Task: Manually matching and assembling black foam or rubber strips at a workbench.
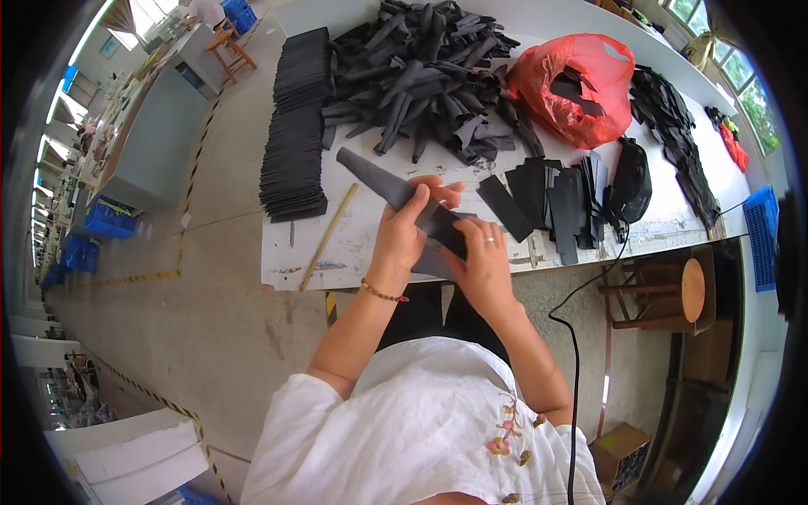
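Near the table's front edge, both my hands hold a dark grey fabric piece (373, 178), whose free end points up to the left. My left hand (404, 227) grips it with the thumb on top and some fingers stretched beyond it. My right hand (484, 259) has its fingers closed on the piece's darker, near end (440, 227). Whether that dark part is a separate strip, I cannot tell. Part of another grey piece (432, 263) shows beneath my hands. To their right lie several loose black flat strips (528, 192).
A tall row of stacked dark pieces (295, 126) stands left of a heap of rolled grey pieces (421, 76). Farther right are a red plastic bag (581, 63), a black corded object (629, 181) and more black strips (680, 151). A yellowish stick (330, 236) lies at left. A wooden stool (692, 290) stands at right.
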Demonstrator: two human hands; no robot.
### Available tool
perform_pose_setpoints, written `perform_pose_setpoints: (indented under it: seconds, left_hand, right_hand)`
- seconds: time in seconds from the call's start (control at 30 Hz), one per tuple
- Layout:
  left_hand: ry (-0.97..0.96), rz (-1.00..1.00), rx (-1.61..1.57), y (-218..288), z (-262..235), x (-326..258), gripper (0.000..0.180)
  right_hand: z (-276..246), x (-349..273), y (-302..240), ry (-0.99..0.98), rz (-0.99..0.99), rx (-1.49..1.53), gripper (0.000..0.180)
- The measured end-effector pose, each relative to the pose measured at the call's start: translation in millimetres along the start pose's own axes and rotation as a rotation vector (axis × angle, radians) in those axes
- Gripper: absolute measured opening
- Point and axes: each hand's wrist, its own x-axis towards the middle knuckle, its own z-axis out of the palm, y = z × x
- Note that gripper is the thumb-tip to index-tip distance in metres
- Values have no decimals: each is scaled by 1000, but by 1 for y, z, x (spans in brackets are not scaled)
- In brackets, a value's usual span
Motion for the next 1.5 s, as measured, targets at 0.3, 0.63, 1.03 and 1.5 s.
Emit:
perform_pose_setpoints:
  seconds: [0.3, 0.63, 1.03, 1.5]
  left_hand:
    - [46, -39, -53, -9, 6, -2, 25]
    - [92, -100, -259, -33, 12, -8, 26]
    - [209, -117, -308, -10, 11, 3, 29]
    - [257, 105, -266, -32, 27, -1, 30]
  right_hand:
    - [-10, 8, 11, 22, -99, 98, 37]
    - [5, 15, 20, -31, -140, 191, 26]
    - [-14, 10, 31, -87, -147, 116, 25]
    - [-9, 24, 32, -51, -153, 271, 20]
